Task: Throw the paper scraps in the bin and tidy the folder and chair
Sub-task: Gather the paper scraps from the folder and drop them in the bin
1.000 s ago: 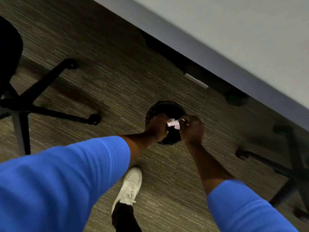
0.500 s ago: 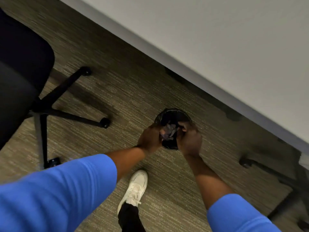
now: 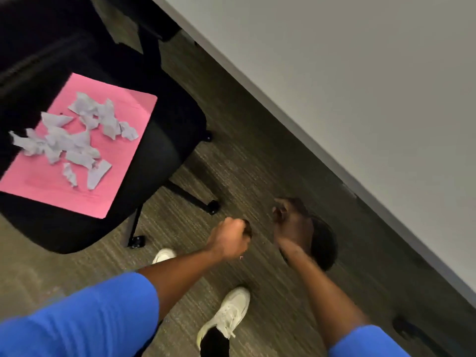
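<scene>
single head cam, steep down-tilt, rolled; left hand (image 3: 229,239) and right hand (image 3: 291,225) mid-frame, chair (image 3: 159,140) up-left of fingers, desk (image 3: 360,86) beyond them.

Floor: carpet (image 3: 260,161), grey-brown with fine streaks running one way, covers all visible ground; counter (image 3: 360,94), pale grey top, thin darker edge, cuts diagonally from top centre to lower right; deep shadow on the carpet right under that edge; second chair base (image 3: 409,328), dark, partly visible at lower right; lighting soft and even, no hard highlights.
</scene>
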A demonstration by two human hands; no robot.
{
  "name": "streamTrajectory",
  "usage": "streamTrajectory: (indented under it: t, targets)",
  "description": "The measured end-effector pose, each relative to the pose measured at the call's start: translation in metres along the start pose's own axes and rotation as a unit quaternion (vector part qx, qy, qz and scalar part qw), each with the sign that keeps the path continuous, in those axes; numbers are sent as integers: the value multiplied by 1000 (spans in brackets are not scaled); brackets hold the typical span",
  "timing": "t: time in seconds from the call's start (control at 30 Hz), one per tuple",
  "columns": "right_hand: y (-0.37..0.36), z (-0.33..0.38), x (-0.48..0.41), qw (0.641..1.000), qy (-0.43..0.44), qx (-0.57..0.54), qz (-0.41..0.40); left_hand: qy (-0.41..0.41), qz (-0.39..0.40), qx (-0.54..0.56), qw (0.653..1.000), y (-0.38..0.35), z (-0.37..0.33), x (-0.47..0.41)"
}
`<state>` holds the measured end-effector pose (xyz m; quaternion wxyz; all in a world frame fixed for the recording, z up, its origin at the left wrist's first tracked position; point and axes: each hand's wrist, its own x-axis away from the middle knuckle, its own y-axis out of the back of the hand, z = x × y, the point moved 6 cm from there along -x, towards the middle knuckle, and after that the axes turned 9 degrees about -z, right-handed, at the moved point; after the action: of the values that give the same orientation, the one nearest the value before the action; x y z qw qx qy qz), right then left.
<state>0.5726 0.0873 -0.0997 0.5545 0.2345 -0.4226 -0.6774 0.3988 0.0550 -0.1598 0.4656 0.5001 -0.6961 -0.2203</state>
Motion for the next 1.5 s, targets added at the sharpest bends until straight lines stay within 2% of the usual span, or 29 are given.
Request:
streamTrajectory:
  t: [0.1, 0.17, 0.2, 0.27, 0.33, 0.43, 0.5, 0.6, 0.7, 0.93, 1.1, 1.27, 1.5]
  targets:
    - [-17, 53, -4, 997, 47, -30, 46, 27, -74, 43, 996, 51, 28, 9]
    - [-29, 89, -4, 995, 48, -52, 66, 39, -132, 48, 989, 88, 46, 15]
    - [-33, 109, -3, 995, 61, -53, 62, 39, -162, 48, 985, 107, 55, 18]
    - [-39, 154, -1, 989, 142, -36, 21, 43, -212, 49, 975, 143, 72, 25]
    - [-47, 199, 0, 980, 198, -37, 13, 61, -274, 38, 959, 179, 94, 31]
    - [-73, 253, -5, 970, 233, -31, 53, 83, -382, 17, 920, 230, 134, 40]
    - [-94, 284, -9, 964, 254, -18, 82, 137, -417, -11, 899, 256, 166, 43]
    - [-124, 326, -12, 953, 279, -2, 115, 223, -401, -45, 887, 276, 211, 45]
    - [-152, 360, -15, 941, 310, 43, 131, 261, -337, -42, 904, 277, 241, 41]
    - [-204, 402, -21, 899, 374, 159, 164, 216, -307, -8, 927, 272, 268, 18]
    - [-221, 413, -18, 874, 407, 203, 172, 177, -282, -37, 942, 267, 271, 9]
    - [-217, 412, -14, 882, 407, 181, 152, 157, -314, -34, 936, 267, 271, 10]
    - [-210, 399, -11, 912, 373, 114, 130, 129, -338, 51, 931, 274, 279, 6]
